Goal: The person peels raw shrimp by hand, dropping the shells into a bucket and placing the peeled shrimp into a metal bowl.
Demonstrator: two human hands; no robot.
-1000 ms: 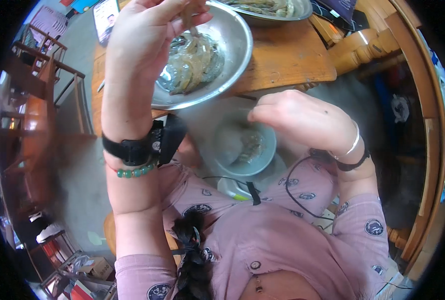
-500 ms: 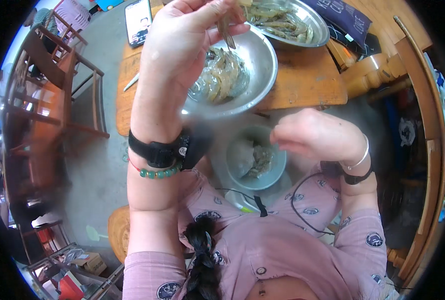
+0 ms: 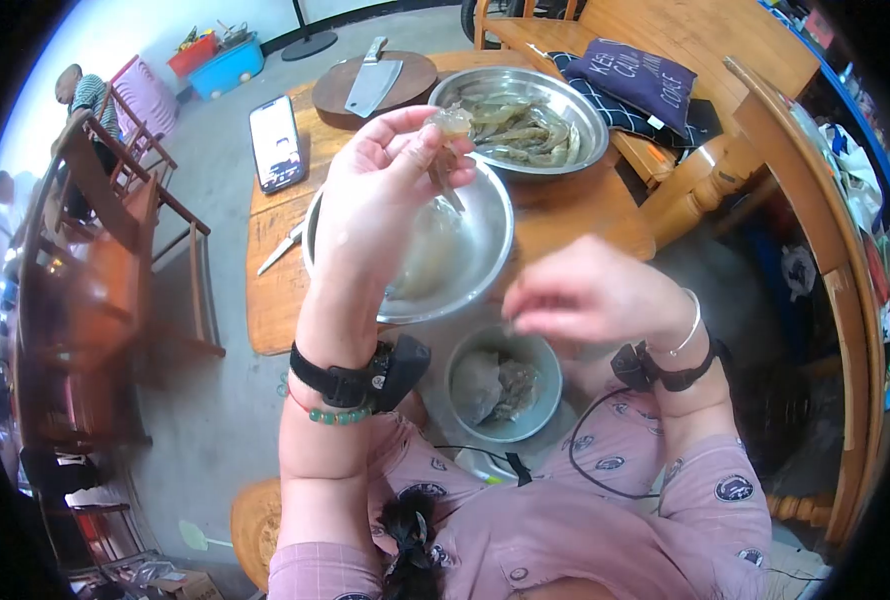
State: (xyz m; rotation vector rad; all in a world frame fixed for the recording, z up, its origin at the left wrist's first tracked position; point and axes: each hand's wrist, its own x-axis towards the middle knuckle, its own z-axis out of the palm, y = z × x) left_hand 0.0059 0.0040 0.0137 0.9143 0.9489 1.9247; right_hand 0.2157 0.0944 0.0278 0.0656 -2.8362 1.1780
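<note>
My left hand is raised over the near metal bowl, its thumb and fingers pinching a shrimp whose tail hangs down. That bowl's contents are partly hidden by my wrist. Behind it, a second metal bowl holds several whole grey shrimp. My right hand hovers above a small pale bucket. Its fingers are curled together and slightly blurred; what they hold, if anything, cannot be made out. Inside the bucket lie greyish shell scraps and something whitish and filmy.
On the wooden table are a phone, a small knife and a round chopping board with a cleaver. A wooden bench with a cushion stands at the right. Chairs and a person are at the left.
The view has tilted upward, bringing the chopping board and cleaver into sight. My left hand still pinches the shrimp. My right hand has shifted left, its fingers still curled.
</note>
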